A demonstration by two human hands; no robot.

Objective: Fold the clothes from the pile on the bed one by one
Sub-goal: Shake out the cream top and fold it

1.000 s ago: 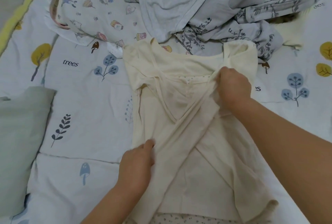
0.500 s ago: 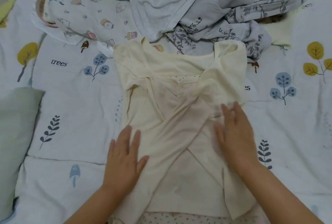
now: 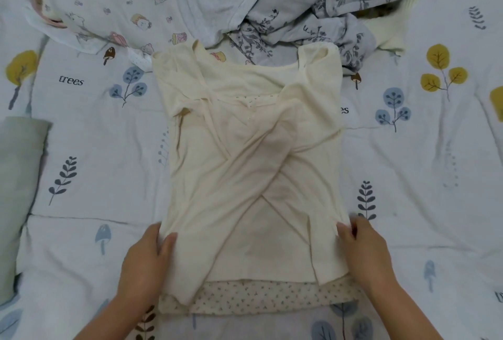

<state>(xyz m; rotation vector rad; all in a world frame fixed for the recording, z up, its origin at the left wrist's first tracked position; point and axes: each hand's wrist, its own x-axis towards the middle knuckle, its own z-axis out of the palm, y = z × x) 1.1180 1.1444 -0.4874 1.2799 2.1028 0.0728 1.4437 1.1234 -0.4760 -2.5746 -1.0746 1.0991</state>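
Note:
A cream top [image 3: 245, 165] lies flat on the bed in the middle of the view, its two sides folded in and crossed over its front. A dotted hem shows along its near edge. My left hand [image 3: 145, 260] grips the garment's lower left edge, thumb on top and fingers under the fabric. My right hand [image 3: 363, 252] pinches the lower right edge the same way. The pile of clothes [image 3: 285, 4], grey and leaf-patterned, is heaped just beyond the top.
A white cartoon-print garment [image 3: 89, 4] lies at the far left of the pile. A pale green folded item [image 3: 19, 181] sits at the left edge. The bed sheet [image 3: 422, 176] is white with tree and leaf prints.
My right hand let go of the folded-in right side, both hands smoothed down the top, then slid toward me and took hold of its lower side edges.

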